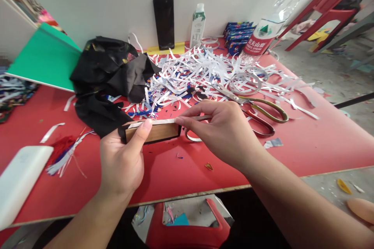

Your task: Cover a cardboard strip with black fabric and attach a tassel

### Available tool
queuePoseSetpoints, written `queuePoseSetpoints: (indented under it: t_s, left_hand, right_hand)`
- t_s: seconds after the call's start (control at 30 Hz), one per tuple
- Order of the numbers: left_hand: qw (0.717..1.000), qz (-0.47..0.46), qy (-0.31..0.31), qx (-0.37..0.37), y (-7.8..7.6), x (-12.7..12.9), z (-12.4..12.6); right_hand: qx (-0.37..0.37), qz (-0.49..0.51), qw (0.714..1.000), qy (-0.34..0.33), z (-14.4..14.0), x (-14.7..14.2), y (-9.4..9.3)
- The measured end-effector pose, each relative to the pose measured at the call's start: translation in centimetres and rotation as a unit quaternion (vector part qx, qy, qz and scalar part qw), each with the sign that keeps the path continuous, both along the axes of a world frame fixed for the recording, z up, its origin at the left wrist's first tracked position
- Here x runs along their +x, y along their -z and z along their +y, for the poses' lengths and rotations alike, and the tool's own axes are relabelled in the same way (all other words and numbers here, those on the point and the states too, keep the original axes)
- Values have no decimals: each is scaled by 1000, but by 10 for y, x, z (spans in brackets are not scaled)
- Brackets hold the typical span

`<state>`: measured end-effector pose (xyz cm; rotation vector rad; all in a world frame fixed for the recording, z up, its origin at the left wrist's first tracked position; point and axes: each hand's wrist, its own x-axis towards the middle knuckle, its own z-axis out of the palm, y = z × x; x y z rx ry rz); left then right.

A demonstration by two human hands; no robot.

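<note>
plainly, both hands are occupied. the left hand [122, 161] grips one end of a flat brown block [157, 134] with black edging, its thumb pressed up the front face onto a white strip [163, 121] lying along the top edge. the block is held just above the near part of the red table [315, 142]. at its other end the right hand [223, 130] has thumb and forefinger pinched close together, tips on or against the strip's end; a thin dark item shows under those fingers, too covered to identify.

the step in hand seems to be laying the strip along that edge. the next move would call for a steady left thumb and light, even pressure so that the strip lies straight.

just below the right hand is a pale loop [193, 139], and beside its knuckles lie open scissors [242, 100], near enough to be knocked. behind, a heap of paper shreds [201, 66] crowds the working space and could snag on anything sticky; black cloth [106, 72] bunches up against it on the left. farther back are a phone [164, 23], a small bottle [198, 27], stacked blue packets [238, 33] and a large bottle [257, 42].
</note>
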<state>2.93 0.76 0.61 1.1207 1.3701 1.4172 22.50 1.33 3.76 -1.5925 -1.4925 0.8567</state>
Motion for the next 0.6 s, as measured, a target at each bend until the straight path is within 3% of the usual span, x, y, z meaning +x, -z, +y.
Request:
queuePoseSetpoints:
  t_s: [0.4,0.6]
  left_hand:
    - [999,-51,12,0,-9,1,-2]
    - [999,-47,16,2,-9,-1,0]
  right_hand:
    - [-8,31,999,14,0,2,-1]
    - [-48,55,997,-35,0,5,-3]
